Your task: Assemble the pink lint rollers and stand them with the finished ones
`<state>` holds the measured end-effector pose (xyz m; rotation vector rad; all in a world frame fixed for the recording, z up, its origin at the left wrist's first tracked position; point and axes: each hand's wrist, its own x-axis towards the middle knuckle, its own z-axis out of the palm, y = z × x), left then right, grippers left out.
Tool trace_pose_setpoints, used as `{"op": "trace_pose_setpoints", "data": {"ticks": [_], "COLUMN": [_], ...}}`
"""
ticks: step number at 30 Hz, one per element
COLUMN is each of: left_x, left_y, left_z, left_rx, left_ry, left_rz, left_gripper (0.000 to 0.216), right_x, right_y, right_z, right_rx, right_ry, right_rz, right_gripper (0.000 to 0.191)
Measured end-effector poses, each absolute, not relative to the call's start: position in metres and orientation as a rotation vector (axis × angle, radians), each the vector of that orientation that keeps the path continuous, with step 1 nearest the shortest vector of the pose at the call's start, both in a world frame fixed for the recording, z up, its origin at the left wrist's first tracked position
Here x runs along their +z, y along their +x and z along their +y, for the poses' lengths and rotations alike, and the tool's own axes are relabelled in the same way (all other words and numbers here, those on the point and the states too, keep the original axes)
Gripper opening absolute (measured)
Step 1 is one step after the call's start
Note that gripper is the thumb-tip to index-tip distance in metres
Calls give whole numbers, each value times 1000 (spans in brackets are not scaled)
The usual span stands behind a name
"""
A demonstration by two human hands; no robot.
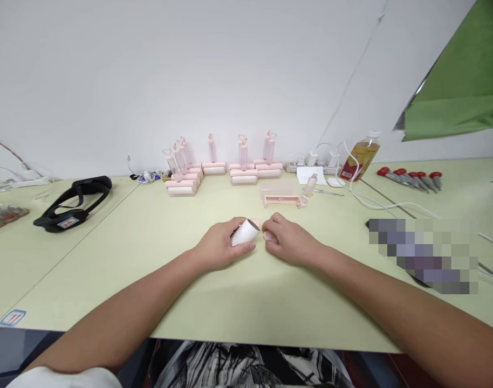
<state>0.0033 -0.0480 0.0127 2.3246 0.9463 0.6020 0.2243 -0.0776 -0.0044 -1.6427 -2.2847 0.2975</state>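
My left hand (220, 245) rests on the pale green table (149, 258) with its fingers wrapped round a white roller tube (244, 233), whose open end points right. My right hand (289, 240) lies just to the right, fingers curled over a small pink piece (269, 236) close to the tube's end. Both hands sit near the middle of the table, almost touching.
Several pink lint rollers (226, 164) stand in rows at the back. A pink roller frame (282, 200) and a clear cover lie behind my hands. A black headset (74, 207) is at left; an oil bottle (362, 156), red-handled screwdrivers (410, 178) and white cables (392, 205) are at right.
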Motion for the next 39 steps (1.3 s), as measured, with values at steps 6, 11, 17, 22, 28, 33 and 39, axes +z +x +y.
{"op": "trace_pose_setpoints", "data": {"ticks": [6,11,17,22,28,33,39], "left_x": [12,9,10,11,9,6,6], "left_y": [1,0,3,3,2,1,3], "left_z": [-45,-44,-46,-48,-43,-41,-46], "left_rx": [596,590,550,571,617,613,588], "left_ry": [2307,2311,2403,2413,2305,2297,2393], "left_rz": [944,894,804,817,927,911,779], "left_gripper": [46,45,42,39,36,41,43], "right_x": [-4,-3,-2,2,1,-1,0], "right_y": [226,224,215,213,213,210,210], "right_z": [-75,-78,-88,-93,-94,-95,-94], "right_rx": [341,499,762,887,708,648,568], "right_ry": [-1568,-1523,-1382,-1366,-1236,-1232,-1259], "right_rz": [-2183,-1991,-1814,-1906,-2113,-2023,-1964], "right_gripper": [11,12,17,16,31,31,30]}}
